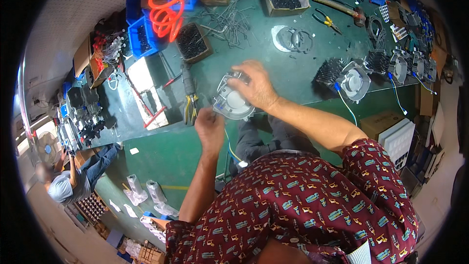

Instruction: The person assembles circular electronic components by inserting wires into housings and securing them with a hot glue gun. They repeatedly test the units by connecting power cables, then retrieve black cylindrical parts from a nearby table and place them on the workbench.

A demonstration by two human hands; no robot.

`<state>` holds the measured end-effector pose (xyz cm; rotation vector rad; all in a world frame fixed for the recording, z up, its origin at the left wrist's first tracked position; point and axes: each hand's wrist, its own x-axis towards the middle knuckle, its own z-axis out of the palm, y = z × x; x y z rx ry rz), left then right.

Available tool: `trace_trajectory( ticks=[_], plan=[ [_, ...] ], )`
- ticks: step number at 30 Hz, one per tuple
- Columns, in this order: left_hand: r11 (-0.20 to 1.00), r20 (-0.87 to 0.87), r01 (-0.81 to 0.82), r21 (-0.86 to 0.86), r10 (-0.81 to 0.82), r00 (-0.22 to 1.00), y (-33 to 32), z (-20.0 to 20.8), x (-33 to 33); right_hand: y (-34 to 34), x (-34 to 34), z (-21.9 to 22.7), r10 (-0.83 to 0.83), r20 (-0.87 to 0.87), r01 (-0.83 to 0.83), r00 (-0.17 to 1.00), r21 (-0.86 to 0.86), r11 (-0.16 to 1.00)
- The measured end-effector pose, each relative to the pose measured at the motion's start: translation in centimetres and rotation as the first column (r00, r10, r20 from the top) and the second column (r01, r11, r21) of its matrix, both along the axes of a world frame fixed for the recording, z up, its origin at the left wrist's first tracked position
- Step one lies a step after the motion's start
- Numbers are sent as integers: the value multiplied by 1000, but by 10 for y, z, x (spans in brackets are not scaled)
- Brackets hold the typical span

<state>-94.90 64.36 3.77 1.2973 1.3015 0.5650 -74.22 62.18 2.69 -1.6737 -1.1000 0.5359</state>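
Honestly, the far left is hard to read: a co-worker (71, 186) in a grey top leans beside a fan (46, 143), and the dark parts crowded on the bench there blur into one another. Next comes a box of wires (105, 51), its contents too tangled to separate, then a pale slab (140, 78) with red-handled tools lying across it. Above, an orange coiled hose (166, 12), cut off by the upper edge, hangs in front of some blue bins and hides parts of them. A dark power driver (188, 82) stands just left of the work.

The left hand (210, 128) has its fingers bunched at the lower-left edge of the metal housing (233, 101); I can't tell whether they pinch it. The housing is held above the bench's near edge, the right hand (256, 85) clamped over its top and covering part of it. Farther right lie pliers (326, 21) and a hammer (344, 9), and similar housings (354, 82) overlap toward the dark rim.
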Motion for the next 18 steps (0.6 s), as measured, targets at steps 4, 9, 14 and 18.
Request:
trace_trajectory(
  ticks=[4, 9, 14, 18],
  plan=[
    [989, -156, 111, 101, -94, 983, 7, -3, -9, -2, 0, -1, -3, 0, 3, 1000, 9, 1000],
    [950, 114, -32, -311, 70, 991, 14, 3, -14, 0, 3, 2, -13, 31, 13, 999, 2, 1000],
    [721, 349, 171, -671, 104, 931, 40, -5, -33, -1, 3, -2, 19, -51, -20, 999, -20, 1000],
    [604, 387, 350, -716, -74, 919, 58, -13, -41, -1, 4, 1, 14, 18, -14, 1000, -3, 1000]
  ],
)
